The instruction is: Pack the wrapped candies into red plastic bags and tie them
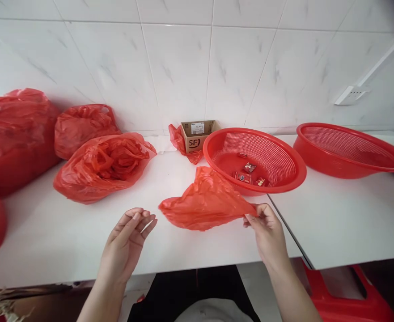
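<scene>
My right hand [267, 228] pinches one corner of a thin red plastic bag [206, 201] between thumb and fingers. The bag stretches leftward from there, crumpled, above the white table and in front of a red basket. My left hand [129, 237] is just left of the bag's free end, not touching it, its fingers loosely bent and apart with nothing in them. Inside the perforated red basket [255, 134] lie several small wrapped packets [243, 177]. What the bag contains, if anything, cannot be seen.
Full red bags [15, 138] crowd the left, with an opened red bag [103, 167] holding crumpled plastic nearer. A small cardboard box [197, 138] stands by the tiled wall. Another red basket [347, 152] sits right, beyond a table seam. A red stool [347, 295] is below.
</scene>
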Demonstrator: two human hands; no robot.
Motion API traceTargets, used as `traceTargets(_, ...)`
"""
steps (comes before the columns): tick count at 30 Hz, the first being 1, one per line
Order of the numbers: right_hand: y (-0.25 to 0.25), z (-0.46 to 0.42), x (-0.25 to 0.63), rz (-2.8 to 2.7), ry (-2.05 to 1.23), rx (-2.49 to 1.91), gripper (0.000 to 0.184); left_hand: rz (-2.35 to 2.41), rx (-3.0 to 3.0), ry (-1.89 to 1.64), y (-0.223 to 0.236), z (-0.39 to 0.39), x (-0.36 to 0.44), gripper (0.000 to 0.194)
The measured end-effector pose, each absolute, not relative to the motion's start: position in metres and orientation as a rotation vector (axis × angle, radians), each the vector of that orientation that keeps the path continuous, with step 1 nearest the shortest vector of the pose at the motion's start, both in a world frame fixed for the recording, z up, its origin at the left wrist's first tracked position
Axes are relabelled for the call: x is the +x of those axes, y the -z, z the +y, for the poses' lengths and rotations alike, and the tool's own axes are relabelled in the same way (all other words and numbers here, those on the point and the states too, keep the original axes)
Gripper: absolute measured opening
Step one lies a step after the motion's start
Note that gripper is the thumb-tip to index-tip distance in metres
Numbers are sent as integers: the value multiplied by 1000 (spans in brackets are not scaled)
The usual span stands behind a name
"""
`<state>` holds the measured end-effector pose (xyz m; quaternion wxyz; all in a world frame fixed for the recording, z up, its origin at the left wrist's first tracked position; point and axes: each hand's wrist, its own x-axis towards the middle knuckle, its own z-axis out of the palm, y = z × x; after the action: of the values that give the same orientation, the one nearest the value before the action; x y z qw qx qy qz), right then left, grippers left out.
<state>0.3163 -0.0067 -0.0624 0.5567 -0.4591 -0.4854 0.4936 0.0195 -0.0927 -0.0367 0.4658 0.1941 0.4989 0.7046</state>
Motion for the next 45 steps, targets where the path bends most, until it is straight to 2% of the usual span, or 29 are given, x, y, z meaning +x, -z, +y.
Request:
traceTargets(3,64,-11,325,-1221,-973,-1073,27,1364,604,-1706,27,-97,30,25)
traceTargets(6,53,-27,319,-1433,-617,-977,16,1605,931,-1724,20,-109,54,36)
traceTargets(9,34,-50,293,-1715,-397,-790,22,1659,1392,-1685,20,-122,80,54)
traceTargets(12,20,-69,262,-1912,-473,-479,35,1428,1531,-1455,22,-127,93,66)
traceTargets(15,19,-78,245,-1991,-648,-347,47,1337,1284,-1311,25,-123,92,47)
traceTargets(17,21,-77,245,-1992,-705,-418,48,1390,1068,-1321,25,-121,86,34)
traceTargets(22,22,-57,255,-1970,-660,-789,22,1415,759,-1415,23,-127,74,23)
traceTargets(25,24,-47,247,-2207,-688,-909,17,1205,796,-1414,28,-131,72,20)
traceTargets(31,38,-34,227,-2467,-714,-569,11,903,782,-1288,45,-137,68,18)
traceTargets(35,31,-14,247,-2687,-425,-1019,31,1011,631,-1472,44,-137,41,24)
traceTargets(38,15,-1,269,-2716,-100,-1337,44,1317,640,-1637,44,-129,14,28)
traceTargets(42,-2,2,279,-2826,18,-1374,53,1908,918,-1798,37,-124,20,21)
traceTargets(45,-7,-2,274,-2851,9,-1317,62,1979,1480,-2012,25,-125,54,15)
